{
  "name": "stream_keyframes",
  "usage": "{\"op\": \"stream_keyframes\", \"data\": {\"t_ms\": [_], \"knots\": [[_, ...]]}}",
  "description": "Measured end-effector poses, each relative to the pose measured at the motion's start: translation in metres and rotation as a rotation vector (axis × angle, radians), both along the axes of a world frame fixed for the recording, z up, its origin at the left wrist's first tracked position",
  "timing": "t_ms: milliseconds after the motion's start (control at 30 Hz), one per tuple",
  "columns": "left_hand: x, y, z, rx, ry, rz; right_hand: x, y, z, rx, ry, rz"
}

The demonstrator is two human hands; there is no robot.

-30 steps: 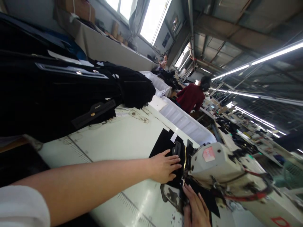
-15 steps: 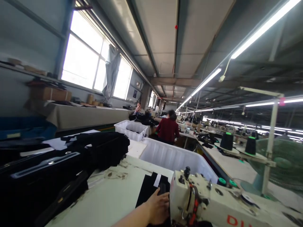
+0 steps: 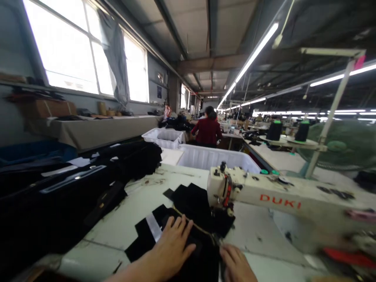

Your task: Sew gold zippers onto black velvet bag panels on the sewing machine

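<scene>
My left hand (image 3: 172, 247) lies flat with fingers spread on a piece of black fabric (image 3: 190, 213) on the white sewing table (image 3: 129, 219). My right hand (image 3: 235, 263) rests on the same fabric at the bottom edge, fingers pointing toward the needle area; only part of it shows. The fabric runs under the head of a cream sewing machine (image 3: 264, 194) marked in red letters. A white label strip (image 3: 153, 227) lies on the fabric just left of my left hand.
A large heap of black garments (image 3: 73, 188) fills the table's left side. White plastic bins (image 3: 205, 156) stand behind the machine. A person in a red top (image 3: 208, 131) works farther back. Thread cones (image 3: 274, 130) and a green fan (image 3: 349, 143) stand to the right.
The camera has swung down and levelled. My left hand, earlier beside the machine head, now lies flat on the fabric nearer to me, and my right hand is back in view.
</scene>
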State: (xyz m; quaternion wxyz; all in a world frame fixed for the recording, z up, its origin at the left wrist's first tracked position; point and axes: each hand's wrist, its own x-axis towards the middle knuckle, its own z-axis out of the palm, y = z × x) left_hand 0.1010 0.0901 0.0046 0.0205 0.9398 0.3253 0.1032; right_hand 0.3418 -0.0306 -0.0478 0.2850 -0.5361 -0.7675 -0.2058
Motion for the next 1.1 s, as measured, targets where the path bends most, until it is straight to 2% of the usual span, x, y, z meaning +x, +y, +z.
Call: {"op": "stream_keyframes", "data": {"t_ms": [33,133,233,300,433,567,733,867,933,1100], "knots": [[-0.008,-0.005,0.001,-0.007,-0.008,0.01,-0.002,-0.012,0.004,-0.103,0.063,-0.025],[-0.03,-0.015,0.004,-0.024,-0.006,-0.011,-0.009,-0.034,0.026,-0.194,0.181,-0.079],[-0.052,-0.03,0.005,-0.033,0.017,-0.051,-0.025,-0.051,0.045,-0.134,0.219,-0.17],[-0.064,-0.043,0.004,-0.004,0.027,-0.1,-0.044,-0.06,0.05,-0.089,0.179,-0.16],[-0.078,-0.057,-0.002,0.079,-0.013,-0.074,-0.088,-0.059,0.045,-0.086,-0.007,-0.023],[-0.085,-0.052,-0.001,0.024,-0.029,0.0,-0.108,-0.049,0.033,-0.093,-0.106,-0.02],[-0.086,-0.04,0.016,-0.036,-0.05,0.017,-0.101,-0.05,0.029,-0.117,-0.116,-0.006],[-0.101,-0.021,0.022,-0.105,-0.09,0.002,-0.085,-0.056,0.029,-0.279,-0.107,0.112],[-0.114,-0.011,0.021,-0.129,-0.116,0.019,-0.075,-0.058,0.027,-0.31,-0.157,0.142],[-0.135,-0.008,0.013,-0.163,-0.16,0.058,-0.07,-0.058,0.024,-0.188,-0.248,0.094]]}}
